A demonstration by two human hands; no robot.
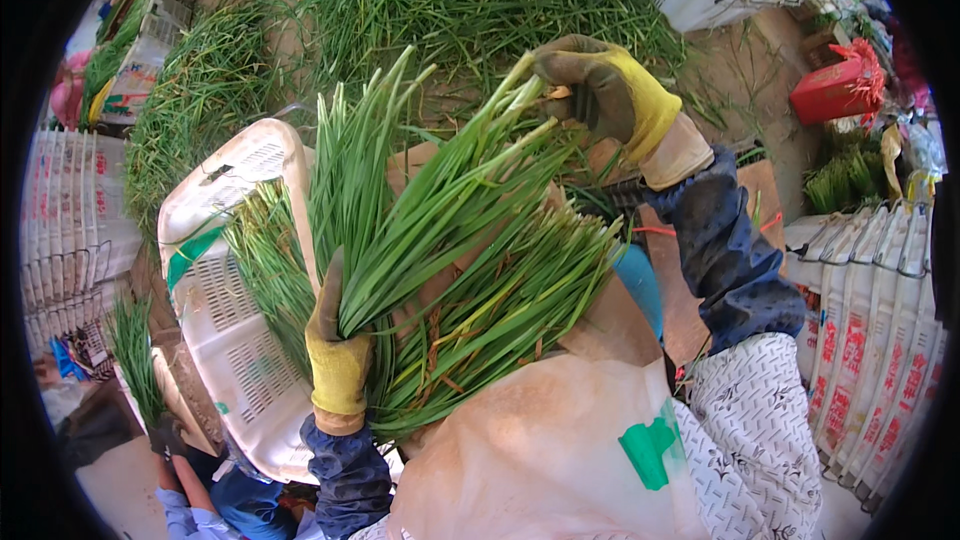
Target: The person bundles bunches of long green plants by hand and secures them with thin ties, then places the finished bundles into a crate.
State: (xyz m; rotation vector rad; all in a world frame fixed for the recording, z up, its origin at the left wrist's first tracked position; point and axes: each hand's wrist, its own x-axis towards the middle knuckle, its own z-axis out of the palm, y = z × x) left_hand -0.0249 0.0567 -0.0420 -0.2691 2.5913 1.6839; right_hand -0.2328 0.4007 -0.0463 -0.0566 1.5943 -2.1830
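My left hand point(339, 345), in a yellow glove with a dark palm, is closed around the leafy end of a bunch of long green stalks, likely Chinese chives point(435, 217). Their pale cut ends fan upward. My right hand point(592, 86), gloved alike, is bent with its fingertips at the pale ends of the right part of this bunch; whether it pinches any stalk cannot be told. Beneath the bunch, a thicker pile of similar stalks point(517, 292), with some yellow and brown leaves, lies across my lap. More stalks stand in a white plastic basket point(247, 345) at my left.
Loose stalks point(480, 0) form a large heap on the ground ahead, with another heap point(202, 90) to the left. Stacked white crates point(870, 360) stand right, near a red box point(832, 94). At lower left, another person's gloved hands point(169, 435) hold a green bunch.
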